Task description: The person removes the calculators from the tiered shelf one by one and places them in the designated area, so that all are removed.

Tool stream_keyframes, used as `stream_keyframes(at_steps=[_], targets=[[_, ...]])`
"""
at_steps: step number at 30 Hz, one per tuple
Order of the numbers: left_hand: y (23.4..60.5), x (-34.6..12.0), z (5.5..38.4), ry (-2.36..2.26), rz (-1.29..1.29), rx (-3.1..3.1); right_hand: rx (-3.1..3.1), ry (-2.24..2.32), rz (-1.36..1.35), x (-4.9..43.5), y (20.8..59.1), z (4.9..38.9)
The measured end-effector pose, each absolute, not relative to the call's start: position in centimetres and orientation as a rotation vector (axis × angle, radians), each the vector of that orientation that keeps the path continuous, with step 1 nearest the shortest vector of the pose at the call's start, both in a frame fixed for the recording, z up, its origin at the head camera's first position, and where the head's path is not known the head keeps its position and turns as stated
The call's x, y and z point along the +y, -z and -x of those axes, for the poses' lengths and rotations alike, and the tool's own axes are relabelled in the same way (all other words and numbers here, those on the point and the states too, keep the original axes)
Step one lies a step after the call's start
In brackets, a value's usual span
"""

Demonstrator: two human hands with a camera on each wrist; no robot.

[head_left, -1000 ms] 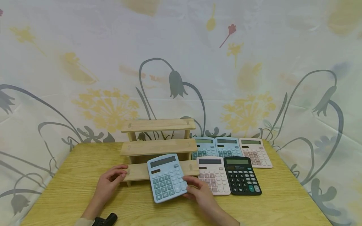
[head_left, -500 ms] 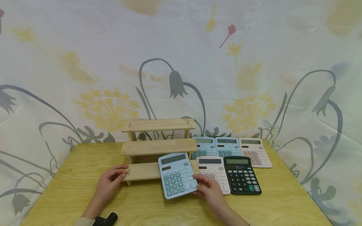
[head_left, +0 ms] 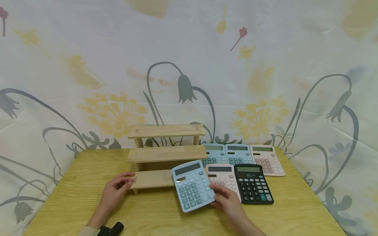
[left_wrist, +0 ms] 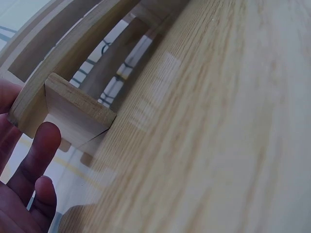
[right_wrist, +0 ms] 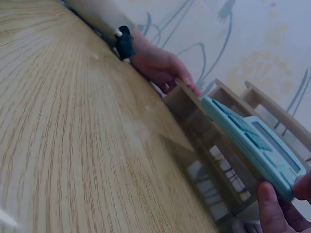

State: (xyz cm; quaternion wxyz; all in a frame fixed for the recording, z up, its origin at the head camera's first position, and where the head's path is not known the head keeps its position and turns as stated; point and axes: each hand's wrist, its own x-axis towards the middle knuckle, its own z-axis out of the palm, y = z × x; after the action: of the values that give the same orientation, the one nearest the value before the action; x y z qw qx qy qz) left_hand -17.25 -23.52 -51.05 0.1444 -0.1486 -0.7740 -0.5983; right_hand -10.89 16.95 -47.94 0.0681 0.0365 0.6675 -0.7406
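My right hand holds a light blue calculator by its lower right edge, thumb on the keypad side. The calculator is tilted, raised in front of the lowest step of a three-tier wooden shelf. In the right wrist view the calculator shows edge-on, fingers beneath it. My left hand grips the left end of that lowest step, as the left wrist view shows with the shelf close to the fingers. Part of a pink calculator is hidden behind the blue one and my right hand.
A black calculator lies right of the pink one. Behind them two blue calculators and another pink calculator stand in a row. All are on a wood-grain table, with a flower-patterned cloth hanging behind.
My right hand has moved to the right with the blue calculator, uncovering more of the lowest step and covering part of the pink calculator. The left hand has stayed at the shelf's end.
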Motion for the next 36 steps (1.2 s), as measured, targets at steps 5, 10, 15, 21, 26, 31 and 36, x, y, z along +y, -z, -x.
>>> stream_keyframes(at_steps=[5,10,15,21,26,31,36], targets=[[51.0,-23.6,17.2,1.713,0.417,-2.238,2.03,2.237,-0.17,17.7,47.8,10.6],[51.0,-23.7,17.3,1.702,0.4,-2.261,2.057,2.23,-0.216,18.7,47.7,10.6],[50.9,-23.7,17.3,1.707,0.403,-2.257,2.072,2.236,-0.247,19.7,47.6,10.4],[51.0,-23.7,17.2,1.719,0.409,-2.248,2.1,2.235,-0.306,20.7,47.5,10.2],[50.9,-23.7,17.2,1.72,0.404,-2.255,2.118,2.239,-0.383,21.5,47.5,10.1],[51.0,-23.7,17.2,1.715,0.42,-2.253,2.136,2.225,-0.434,22.3,47.4,10.0],[51.1,-23.7,17.3,1.712,0.421,-2.251,2.147,2.207,-0.447,23.0,47.4,10.0]])
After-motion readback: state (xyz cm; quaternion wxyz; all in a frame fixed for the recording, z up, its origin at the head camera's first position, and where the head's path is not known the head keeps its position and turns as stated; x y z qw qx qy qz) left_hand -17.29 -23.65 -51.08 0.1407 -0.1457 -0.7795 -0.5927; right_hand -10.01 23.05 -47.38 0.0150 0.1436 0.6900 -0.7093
